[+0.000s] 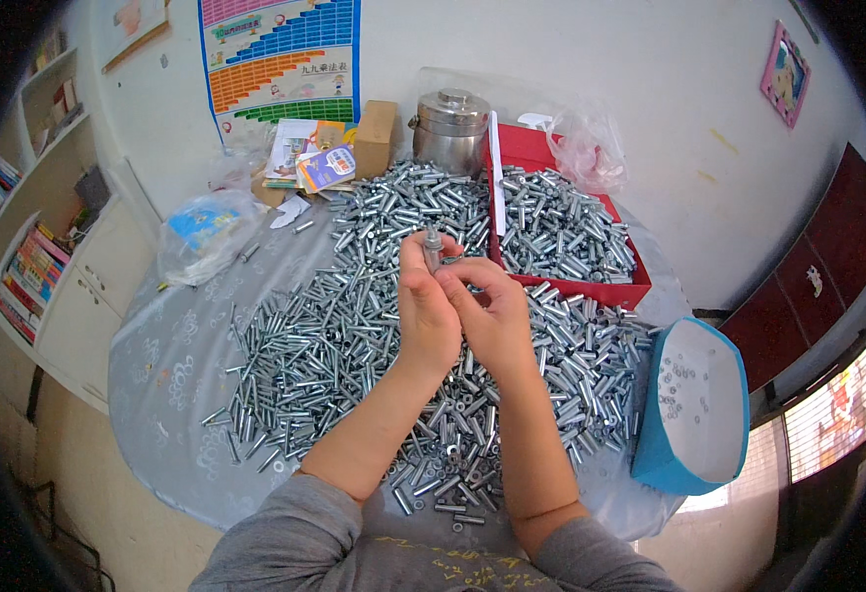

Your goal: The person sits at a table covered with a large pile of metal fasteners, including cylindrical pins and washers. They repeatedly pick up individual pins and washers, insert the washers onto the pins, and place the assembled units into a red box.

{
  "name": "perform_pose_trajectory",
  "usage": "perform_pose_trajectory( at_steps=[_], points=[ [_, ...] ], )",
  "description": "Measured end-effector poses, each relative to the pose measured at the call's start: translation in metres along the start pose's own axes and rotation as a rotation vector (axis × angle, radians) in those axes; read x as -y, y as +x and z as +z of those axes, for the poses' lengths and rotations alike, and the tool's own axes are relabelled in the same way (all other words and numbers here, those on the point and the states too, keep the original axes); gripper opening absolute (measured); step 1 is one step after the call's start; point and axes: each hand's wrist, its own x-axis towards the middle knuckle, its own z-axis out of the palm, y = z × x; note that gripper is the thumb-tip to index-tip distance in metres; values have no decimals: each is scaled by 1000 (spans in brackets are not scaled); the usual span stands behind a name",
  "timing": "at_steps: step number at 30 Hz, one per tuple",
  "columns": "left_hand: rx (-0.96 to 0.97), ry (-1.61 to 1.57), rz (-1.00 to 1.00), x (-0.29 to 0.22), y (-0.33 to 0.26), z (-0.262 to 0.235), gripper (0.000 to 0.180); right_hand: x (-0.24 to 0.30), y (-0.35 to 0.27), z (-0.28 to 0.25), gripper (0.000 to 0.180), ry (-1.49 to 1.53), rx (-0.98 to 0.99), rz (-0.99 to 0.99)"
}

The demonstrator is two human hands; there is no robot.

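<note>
Above the middle of the table, both hands are raised together around one metal expansion bolt [433,249], which stands upright with its narrow end up. My left hand [427,308] has its fingers closed round the bolt from the left. My right hand [493,306] pinches near the bolt's lower end, its thumb and fingers bent. Part of the bolt is hidden by the fingers. Below and left of the hands spreads a pile of thin steel bolts [300,340]. To the right lie short metal sleeves [576,365], and nearer my body are loose nuts and washers [452,452].
A red box [632,294] full of metal anchors stands at the far right, beside another anchor heap [408,202]. Behind are a steel pot [451,133], a cardboard box [375,138] and booklets [326,168]. A blue-sided bin [650,434] with washers sits right; a plastic bag [206,237] lies left.
</note>
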Motion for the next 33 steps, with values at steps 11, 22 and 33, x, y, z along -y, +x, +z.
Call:
perform_pose_trajectory(
  at_steps=[11, 22, 33],
  points=[
    [233, 82, -43, 2, -2, -6, 92, 18, 3, -32, 15, 26, -175, 149],
    [303, 302, 141, -9, -5, -5, 109, 15, -2, -36, 17, 39, 77, 174],
    [304, 388, 155, -14, -3, -9, 96, 25, -4, -45, 31, 87, 155, 261]
  ],
)
